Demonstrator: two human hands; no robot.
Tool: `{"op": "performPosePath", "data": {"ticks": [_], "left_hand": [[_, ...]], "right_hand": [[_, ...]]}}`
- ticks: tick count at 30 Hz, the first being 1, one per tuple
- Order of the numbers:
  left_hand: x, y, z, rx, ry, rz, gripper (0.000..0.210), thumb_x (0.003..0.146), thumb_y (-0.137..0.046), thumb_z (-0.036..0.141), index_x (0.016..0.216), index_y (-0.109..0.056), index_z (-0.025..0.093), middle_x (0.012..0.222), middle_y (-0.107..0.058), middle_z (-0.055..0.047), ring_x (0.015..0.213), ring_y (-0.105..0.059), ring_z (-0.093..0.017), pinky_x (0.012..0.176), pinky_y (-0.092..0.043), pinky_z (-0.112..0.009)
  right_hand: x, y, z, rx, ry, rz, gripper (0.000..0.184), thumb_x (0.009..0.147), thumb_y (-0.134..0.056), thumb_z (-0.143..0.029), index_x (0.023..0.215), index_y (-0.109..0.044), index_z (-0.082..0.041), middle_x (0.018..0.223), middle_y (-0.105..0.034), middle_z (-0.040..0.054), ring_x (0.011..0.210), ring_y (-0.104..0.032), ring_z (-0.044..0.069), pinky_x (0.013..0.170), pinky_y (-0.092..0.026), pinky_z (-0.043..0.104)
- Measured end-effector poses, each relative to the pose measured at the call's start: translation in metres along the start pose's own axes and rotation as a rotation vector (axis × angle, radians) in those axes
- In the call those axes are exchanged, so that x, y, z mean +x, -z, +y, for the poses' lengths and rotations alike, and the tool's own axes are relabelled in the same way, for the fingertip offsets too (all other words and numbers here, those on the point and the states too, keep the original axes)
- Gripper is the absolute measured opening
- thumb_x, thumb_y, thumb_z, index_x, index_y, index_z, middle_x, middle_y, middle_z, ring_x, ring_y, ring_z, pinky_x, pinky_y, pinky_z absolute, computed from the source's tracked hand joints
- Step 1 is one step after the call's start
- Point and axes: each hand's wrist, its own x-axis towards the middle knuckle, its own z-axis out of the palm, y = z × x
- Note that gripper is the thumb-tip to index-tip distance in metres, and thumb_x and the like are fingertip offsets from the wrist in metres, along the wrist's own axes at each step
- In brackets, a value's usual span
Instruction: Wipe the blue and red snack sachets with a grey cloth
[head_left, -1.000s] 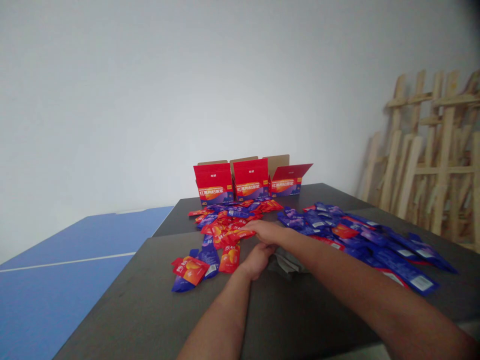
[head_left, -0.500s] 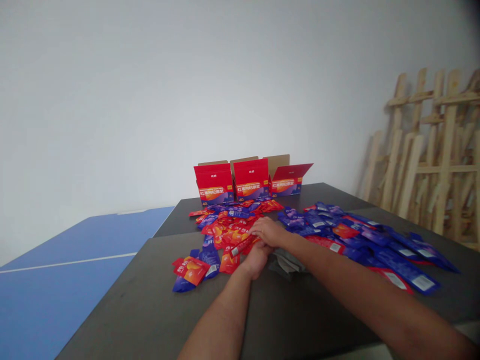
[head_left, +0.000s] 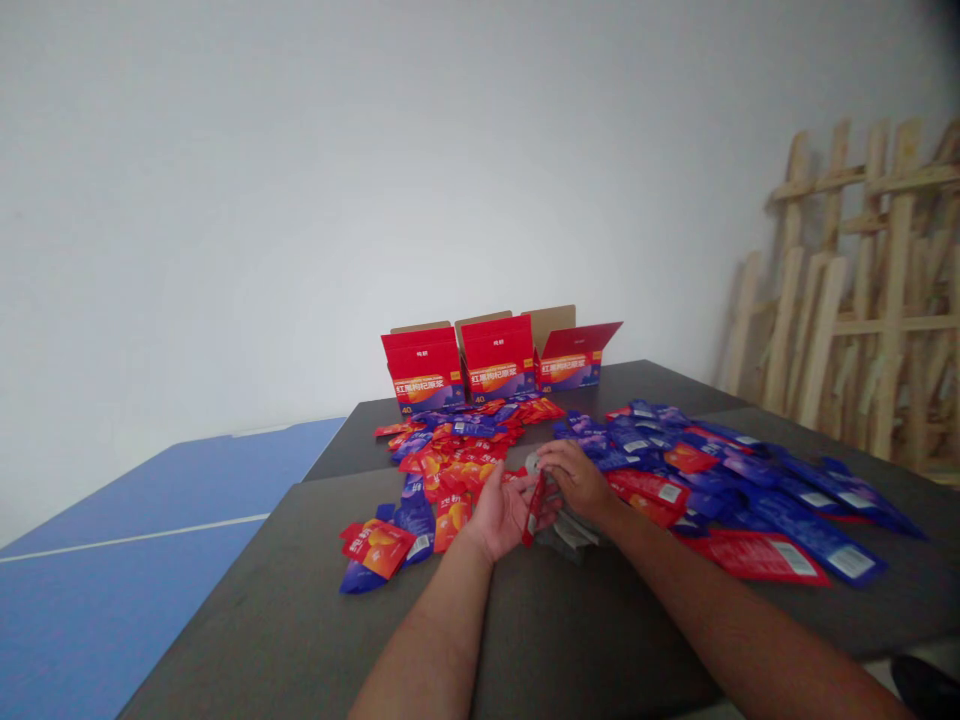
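Observation:
My left hand (head_left: pixel 504 512) is turned palm up with its fingers stretched out, low over the table in front of the pile. A narrow red sachet (head_left: pixel 534 510) stands on edge over its fingers. The fingers of my right hand (head_left: pixel 576 476) are closed on the sachet's upper end. A small greyish round patch (head_left: pixel 532 463) shows by the right fingertips; I cannot make out what it is. Below my right hand lies a crumpled grey cloth-like thing (head_left: pixel 571 537). Just beyond my hands spreads a mixed pile of red and blue sachets (head_left: pixel 450 462).
Three red printed boxes (head_left: pixel 495 362) with raised flaps stand at the back. To the right lies a pile of mostly blue sachets (head_left: pixel 720 470). A few sachets (head_left: pixel 381 548) lie at the left. A blue table (head_left: pixel 195 490) adjoins the dark one; wooden frames (head_left: pixel 862 300) lean at right.
My left hand has rolled from a grip beside the right to an open palm. The red sachet has swung from slanting left to near upright and moved right with my right hand.

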Motion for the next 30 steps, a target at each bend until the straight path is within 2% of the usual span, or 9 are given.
{"op": "performPosePath", "data": {"ticks": [6, 9, 12, 15, 17, 20, 24, 27, 30], "left_hand": [[-0.011, -0.007, 0.006, -0.048, 0.071, -0.006, 0.034, 0.083, -0.056, 0.045, 0.101, -0.061, 0.017, 0.092, -0.063, -0.007, 0.059, -0.054, -0.008, 0.043, -0.035, -0.016], [-0.013, -0.008, 0.010, -0.140, -0.010, -0.014, 0.038, 0.085, -0.052, 0.045, 0.106, -0.061, 0.014, 0.096, -0.063, -0.010, 0.057, -0.049, -0.007, 0.042, -0.035, -0.016], [-0.014, -0.006, 0.013, -0.200, -0.129, -0.001, 0.043, 0.086, -0.048, 0.046, 0.111, -0.061, 0.013, 0.104, -0.063, -0.013, 0.063, -0.053, -0.009, 0.046, -0.040, -0.017], [-0.013, -0.003, 0.016, -0.221, -0.200, 0.044, 0.045, 0.087, -0.046, 0.045, 0.115, -0.059, 0.013, 0.117, -0.060, -0.014, 0.079, -0.059, -0.013, 0.057, -0.048, -0.021], [-0.012, 0.000, 0.016, -0.252, -0.242, 0.087, 0.044, 0.087, -0.045, 0.044, 0.117, -0.057, 0.014, 0.121, -0.059, -0.013, 0.093, -0.061, -0.017, 0.067, -0.051, -0.024], [-0.010, 0.003, 0.016, -0.303, -0.292, 0.135, 0.047, 0.087, -0.047, 0.043, 0.123, -0.053, 0.014, 0.125, -0.059, -0.010, 0.110, -0.057, -0.020, 0.081, -0.052, -0.029], [-0.007, 0.004, 0.016, -0.301, -0.321, 0.153, 0.052, 0.087, -0.047, 0.043, 0.128, -0.049, 0.012, 0.125, -0.059, -0.011, 0.116, -0.055, -0.022, 0.091, -0.049, -0.034], [-0.007, 0.005, 0.016, -0.280, -0.326, 0.163, 0.057, 0.085, -0.047, 0.049, 0.126, -0.052, 0.010, 0.118, -0.063, -0.013, 0.109, -0.059, -0.023, 0.091, -0.048, -0.036], [-0.007, 0.007, 0.015, -0.265, -0.275, 0.115, 0.056, 0.083, -0.050, 0.050, 0.122, -0.056, 0.010, 0.113, -0.065, -0.014, 0.105, -0.060, -0.026, 0.092, -0.046, -0.040]], "right_hand": [[-0.004, -0.008, 0.004, -0.086, 0.010, -0.065, 0.027, 0.094, -0.042, -0.032, 0.112, -0.060, -0.022, 0.120, -0.058, 0.0089, 0.114, -0.049, 0.022, 0.098, -0.039, 0.042], [-0.008, -0.006, 0.005, -0.292, -0.161, -0.092, 0.046, 0.090, -0.048, -0.041, 0.129, -0.048, -0.016, 0.126, -0.053, 0.0145, 0.118, -0.046, 0.027, 0.098, -0.037, 0.045], [-0.014, -0.006, 0.002, -0.466, -0.320, -0.282, 0.058, 0.082, -0.055, -0.054, 0.123, -0.052, -0.015, 0.117, -0.057, 0.0166, 0.110, -0.050, 0.032, 0.092, -0.039, 0.045], [-0.015, -0.006, 0.000, -0.463, -0.323, -0.441, 0.047, 0.081, -0.057, -0.048, 0.115, -0.055, -0.016, 0.110, -0.060, 0.0143, 0.103, -0.054, 0.029, 0.087, -0.041, 0.040], [-0.012, -0.005, 0.000, -0.395, -0.305, -0.446, 0.035, 0.081, -0.057, -0.033, 0.112, -0.056, -0.017, 0.108, -0.061, 0.0120, 0.101, -0.055, 0.025, 0.086, -0.041, 0.036], [-0.005, 0.002, 0.000, -0.304, -0.298, -0.301, 0.030, 0.078, -0.054, -0.020, 0.107, -0.057, -0.018, 0.103, -0.061, 0.0086, 0.097, -0.056, 0.022, 0.087, -0.043, 0.033], [-0.005, 0.010, -0.009, -0.227, -0.145, -0.155, 0.028, 0.076, -0.054, -0.019, 0.104, -0.060, -0.018, 0.096, -0.059, 0.0078, 0.092, -0.054, 0.021, 0.085, -0.044, 0.033], [-0.010, 0.004, -0.022, -0.163, 0.032, -0.285, 0.030, 0.074, -0.058, -0.020, 0.103, -0.061, -0.020, 0.095, -0.055, 0.0064, 0.086, -0.053, 0.019, 0.079, -0.046, 0.032], [-0.015, -0.010, -0.034, -0.140, 0.183, -0.401, 0.027, 0.076, -0.061, -0.025, 0.102, -0.061, -0.020, 0.110, -0.052, 0.0080, 0.090, -0.052, 0.018, 0.080, -0.046, 0.033]]}}
